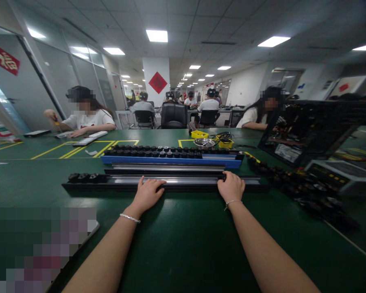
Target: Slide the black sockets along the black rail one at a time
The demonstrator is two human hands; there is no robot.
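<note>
A long black rail (186, 180) with a shiny metal channel lies across the table in front of me. Several small black round parts (83, 177) sit at its left end. My left hand (148, 194) rests on the rail's near edge, left of the middle, with its fingers spread. Farther right, my right hand (232, 186) curls its fingers over the rail around a small black part (223, 177), which is mostly hidden. Just behind lies a second black rail (171, 167). Beyond that is a blue rail (171, 162) bearing rows of similar black parts.
A heap of black parts (311, 189) spreads at the right, near an open computer case (317, 126) and a boxy metal unit (344, 175). Behind the rails stand a metal bowl (204, 142) and a yellow tray (199, 134). Other people sit at the table's far left and right.
</note>
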